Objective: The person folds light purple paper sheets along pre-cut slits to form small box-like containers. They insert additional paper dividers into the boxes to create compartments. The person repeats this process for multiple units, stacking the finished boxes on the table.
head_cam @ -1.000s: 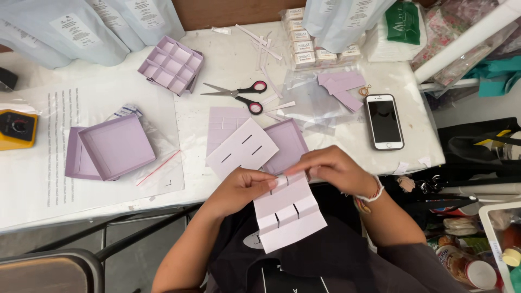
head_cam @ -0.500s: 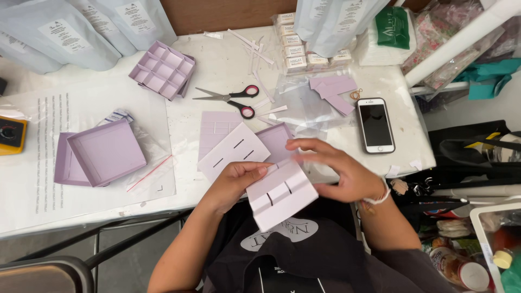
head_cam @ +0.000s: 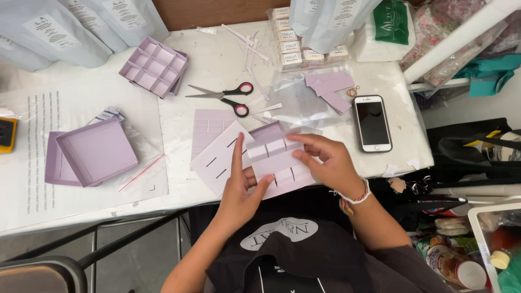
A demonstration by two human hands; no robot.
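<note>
Two hands [head_cam: 239,192] [head_cam: 328,163] hold one slotted lilac card [head_cam: 279,165].

lilac slotted card [head_cam: 279,165]; lilac box [head_cam: 97,151]; red-black scissors [head_cam: 225,96]; white phone [head_cam: 373,123], black screen.

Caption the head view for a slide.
Both hands, left and right, fold a slotted lilac card divider at a white table beside scissors.

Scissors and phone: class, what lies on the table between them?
Between the scissors and phone, the head view shows a clear plastic bag and lilac card pieces.
</note>
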